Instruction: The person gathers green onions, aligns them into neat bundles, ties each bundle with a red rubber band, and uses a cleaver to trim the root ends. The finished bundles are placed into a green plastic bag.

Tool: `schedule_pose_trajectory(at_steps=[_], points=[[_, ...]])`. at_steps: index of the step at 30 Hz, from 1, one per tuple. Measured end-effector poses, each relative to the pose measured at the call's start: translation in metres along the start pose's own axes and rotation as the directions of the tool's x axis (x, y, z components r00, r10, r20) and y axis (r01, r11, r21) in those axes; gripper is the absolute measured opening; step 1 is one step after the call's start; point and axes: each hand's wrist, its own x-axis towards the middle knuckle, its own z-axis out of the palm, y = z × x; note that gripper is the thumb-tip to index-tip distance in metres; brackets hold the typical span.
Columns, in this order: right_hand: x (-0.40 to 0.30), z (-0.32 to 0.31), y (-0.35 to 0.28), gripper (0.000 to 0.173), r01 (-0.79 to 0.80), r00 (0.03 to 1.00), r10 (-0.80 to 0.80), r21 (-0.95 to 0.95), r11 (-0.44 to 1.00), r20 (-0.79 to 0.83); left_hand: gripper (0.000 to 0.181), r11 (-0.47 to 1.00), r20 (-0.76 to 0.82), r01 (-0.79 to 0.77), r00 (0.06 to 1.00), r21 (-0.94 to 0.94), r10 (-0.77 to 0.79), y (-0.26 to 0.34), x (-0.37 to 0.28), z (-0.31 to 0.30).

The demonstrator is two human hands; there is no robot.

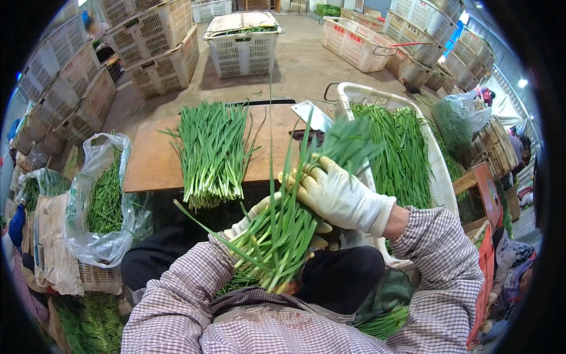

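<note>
My left hand (253, 217), in a pale glove, is partly hidden under a bunch of green garlic chives (283, 241) that it holds above my lap. Over the upper part of that bunch lies my right hand (338, 190), in a stained white glove, its fingers curled on several leaves; the leaf tips beyond it are blurred. A neat pile of chives (212, 152) rests on the wooden board (152, 155) in front of me, cut ends towards me. To the right, a white plastic crate (442, 177) holds many more chives (393, 155).
A clear plastic bag (95, 248) of greens stands at left, beside stacked crates (66, 84). A lidded crate (242, 53) and a long crate (353, 44) stand on the floor ahead. More stacks and a filled bag (460, 119) are at right. People sit at both far sides.
</note>
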Motion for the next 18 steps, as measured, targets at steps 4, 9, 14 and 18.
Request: schedule_pose_trajectory(at_steps=[4, 9, 14, 18], points=[[-0.009, -0.02, -0.001, 0.05, -0.196, 0.979, 0.203, -0.21, 0.958, 0.014, 0.069, 0.982, -0.321, -0.17, 0.929, 0.078, 0.186, -0.007, -0.01, -0.002], [-0.074, -0.052, -0.005, 0.067, -0.548, 0.709, 0.55, 0.836, 0.036, 0.441, 0.067, 0.916, -0.425, -0.251, 0.826, 0.314, 0.371, 0.004, -0.031, 0.005], [-0.073, 0.002, -0.056, 0.066, -0.299, 0.833, 0.15, 0.661, -0.688, 0.533, 0.064, 0.848, -0.478, 0.018, 0.832, 0.53, 0.281, -0.001, -0.002, 0.036], [-0.027, 0.032, -0.048, 0.052, -0.102, 0.681, 0.398, 0.618, -0.78, 0.615, 0.103, 0.264, -0.324, 0.219, 0.816, 0.939, 0.478, 0.001, 0.008, 0.023]])
